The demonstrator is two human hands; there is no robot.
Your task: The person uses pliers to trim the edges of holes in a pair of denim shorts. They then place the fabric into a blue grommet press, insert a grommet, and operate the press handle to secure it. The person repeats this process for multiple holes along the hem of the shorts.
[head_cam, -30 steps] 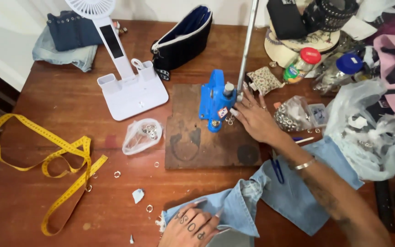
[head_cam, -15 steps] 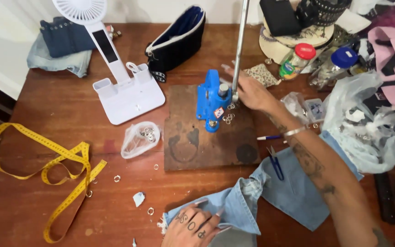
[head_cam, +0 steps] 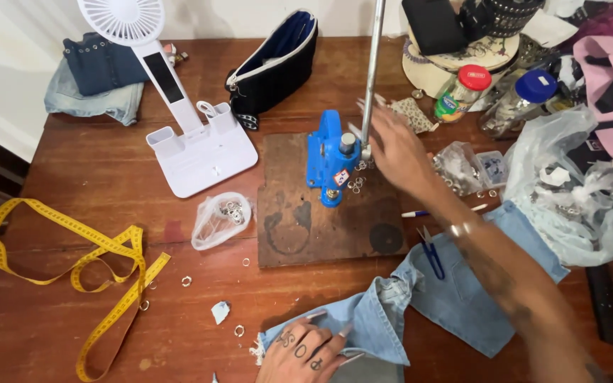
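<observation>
My left hand [head_cam: 306, 351] lies flat at the near edge, fingers apart, on a piece of light blue denim [head_cam: 462, 298]. My right hand [head_cam: 395, 149] is blurred and hovers beside the metal lever [head_cam: 372, 64] of a blue hand press [head_cam: 328, 159], fingers spread and reaching toward the rod, with nothing clearly gripped. The press stands on a dark wooden board [head_cam: 306, 227]. Several small metal rings [head_cam: 355, 184] lie by its base. Blue snips [head_cam: 433, 255] rest on the denim under my right forearm.
A white desk fan stand [head_cam: 193, 149], a black pouch [head_cam: 274, 67] and folded jeans [head_cam: 97, 78] sit at the back. A yellow tape measure [head_cam: 72, 255] coils at left. A small bag of rings [head_cam: 218, 220], loose rings, jars [head_cam: 462, 92] and a big plastic bag [head_cam: 569, 191] crowd the table.
My right hand has risen from the board beside the press base toward the lever. The left hand stays on the denim.
</observation>
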